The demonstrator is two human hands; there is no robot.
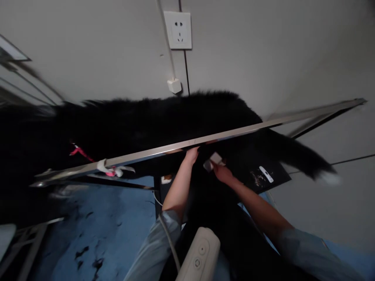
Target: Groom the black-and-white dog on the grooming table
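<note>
A large black furry dog (164, 117) stands on a dark table (278, 177), its tail (304, 156) with a white tip at the right. My left hand (191, 155) lies against the dog's side, just under a metal bar (193, 143); its fingers are hidden by the bar and the fur. Close to the dog's hindquarters, my right hand (223, 171) is closed on a small pale, squarish object (216, 159). Its exact kind does not show in the dim light.
A slim white device (266, 174) lies by loose hair on the table. Pink-and-white straps (111, 168) are tied to the bar. A white handheld unit with buttons (199, 253) is near my body. Hair clumps dot the blue floor (117, 222). Behind is a wall socket (178, 30).
</note>
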